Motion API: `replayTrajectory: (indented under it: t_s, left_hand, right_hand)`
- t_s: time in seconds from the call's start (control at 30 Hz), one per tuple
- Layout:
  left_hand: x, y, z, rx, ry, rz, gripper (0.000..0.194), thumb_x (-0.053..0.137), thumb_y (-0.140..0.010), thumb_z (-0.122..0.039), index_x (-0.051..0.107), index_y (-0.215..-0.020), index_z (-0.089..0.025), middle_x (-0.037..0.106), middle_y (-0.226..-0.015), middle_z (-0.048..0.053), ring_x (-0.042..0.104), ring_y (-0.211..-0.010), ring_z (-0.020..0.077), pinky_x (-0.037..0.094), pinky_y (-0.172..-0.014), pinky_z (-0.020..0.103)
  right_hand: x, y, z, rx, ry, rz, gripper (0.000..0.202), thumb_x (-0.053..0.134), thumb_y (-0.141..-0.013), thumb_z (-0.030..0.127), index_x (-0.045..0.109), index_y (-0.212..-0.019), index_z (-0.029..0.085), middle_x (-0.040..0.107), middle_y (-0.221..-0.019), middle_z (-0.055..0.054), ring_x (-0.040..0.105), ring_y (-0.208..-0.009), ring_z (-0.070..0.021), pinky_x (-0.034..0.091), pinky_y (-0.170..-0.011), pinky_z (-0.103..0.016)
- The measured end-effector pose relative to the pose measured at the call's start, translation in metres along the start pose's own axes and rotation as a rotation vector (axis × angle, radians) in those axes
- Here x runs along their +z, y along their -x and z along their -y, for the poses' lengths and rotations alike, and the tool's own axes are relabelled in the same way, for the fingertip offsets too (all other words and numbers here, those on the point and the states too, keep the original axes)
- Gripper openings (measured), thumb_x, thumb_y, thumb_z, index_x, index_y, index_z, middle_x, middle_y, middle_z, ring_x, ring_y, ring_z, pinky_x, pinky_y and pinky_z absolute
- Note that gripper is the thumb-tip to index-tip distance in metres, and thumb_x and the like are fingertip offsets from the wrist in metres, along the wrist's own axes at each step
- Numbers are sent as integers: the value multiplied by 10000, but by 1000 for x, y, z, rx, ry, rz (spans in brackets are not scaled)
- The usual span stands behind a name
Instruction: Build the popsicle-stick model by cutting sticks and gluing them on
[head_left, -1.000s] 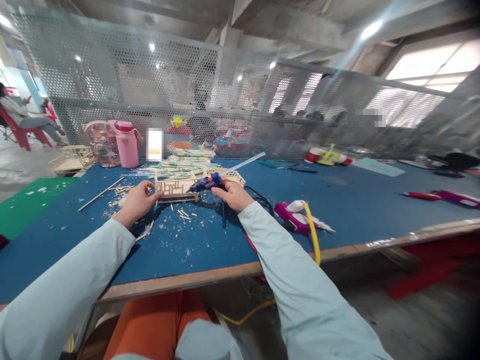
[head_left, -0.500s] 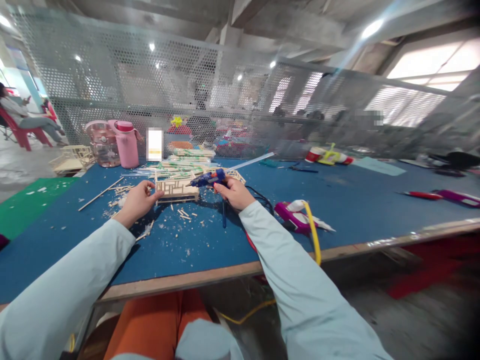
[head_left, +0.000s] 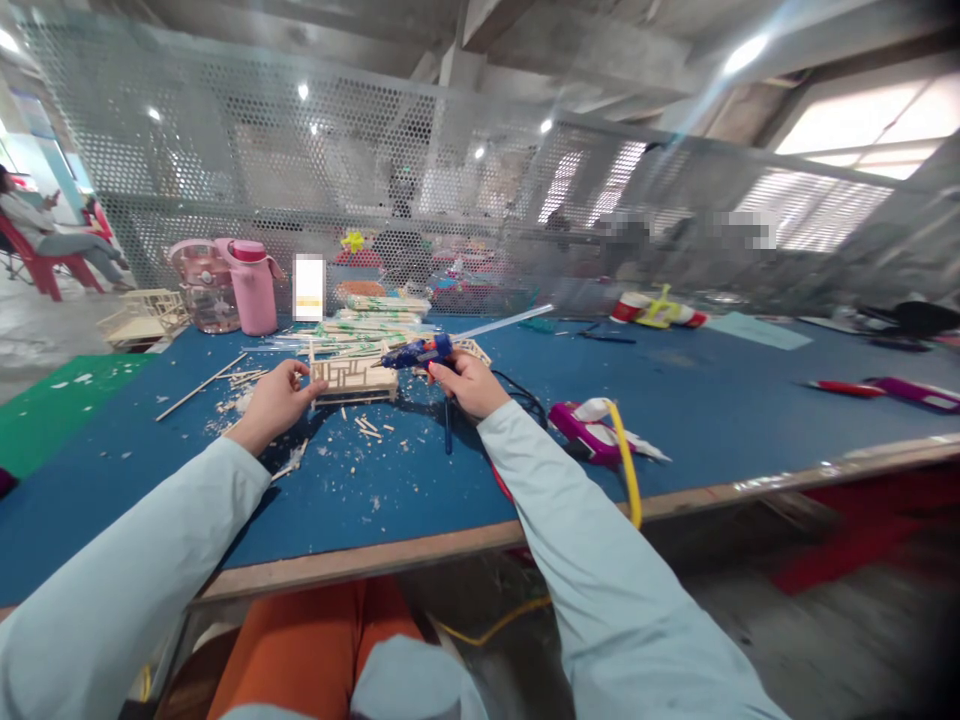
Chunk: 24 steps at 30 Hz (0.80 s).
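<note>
My left hand [head_left: 276, 402] pinches the left end of a small frame of pale wooden sticks [head_left: 356, 378], which rests on the blue table [head_left: 450, 505]. My right hand [head_left: 471, 384] is wrapped round a blue glue gun [head_left: 420, 353]. The gun's nozzle points left, close over the right part of the stick frame; whether it touches cannot be made out. A clear glue stick [head_left: 504, 322] sticks out of the gun's back, up and to the right.
Packs of sticks [head_left: 382, 320] lie behind the frame. A pink flask [head_left: 253, 290] stands at the back left. Scraps litter the front. Right of my right hand lies a purple tool [head_left: 589, 432] with a yellow strap. A mesh panel [head_left: 300, 170] bounds the back.
The glue gun's nozzle has lifted very slightly, and the glue stick's end has shifted a little to the right. My left hand and the stick frame look unmoved.
</note>
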<state>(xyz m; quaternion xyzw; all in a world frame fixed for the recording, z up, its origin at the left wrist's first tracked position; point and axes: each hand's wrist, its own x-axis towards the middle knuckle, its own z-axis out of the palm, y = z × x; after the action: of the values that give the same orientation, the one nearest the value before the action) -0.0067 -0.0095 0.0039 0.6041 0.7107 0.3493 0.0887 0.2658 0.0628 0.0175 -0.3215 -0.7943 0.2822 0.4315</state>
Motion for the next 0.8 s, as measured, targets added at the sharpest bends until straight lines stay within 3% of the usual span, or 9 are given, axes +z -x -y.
replayTrajectory:
  t_s: [0.2, 0.4, 0.63, 0.8]
  left_hand:
    - [-5, 0, 1, 27, 81, -46, 348, 534, -713, -503, 560, -870, -193, 500, -591, -27, 481, -558, 160, 341, -551, 267]
    - [-11, -6, 11, -42, 333, -279, 284, 343, -767, -270, 583, -899, -195, 464, -586, -18, 479, -587, 168, 375, -577, 268]
    - [-4, -6, 11, -2, 274, -291, 311, 334, -752, -216, 583, -937, -184, 424, -542, -26, 444, -536, 160, 338, -540, 258]
    - [-6, -4, 6, 14, 229, -318, 284, 351, -813, -263, 583, -948, -170, 496, -605, -9, 466, -557, 151, 358, -567, 257]
  right_hand:
    - [-3, 0, -1, 6, 31, 20, 304, 521, -780, 454, 588, -785, 157, 567, -639, -4, 537, -639, -141, 437, -612, -273]
    - [-2, 1, -1, 9, 121, 71, 311, 509, -791, 437, 613, -778, 145, 586, -647, -18, 556, -652, -152, 446, -657, -287]
    - [0, 0, 2, -29, 211, 124, 377, 484, -802, 381, 629, -1014, 105, 656, -815, -73, 587, -768, -194, 451, -734, -325]
    - [-1, -1, 1, -38, 221, 105, 392, 481, -812, 389, 637, -1037, 109, 675, -927, -96, 596, -890, -223, 453, -798, -345]
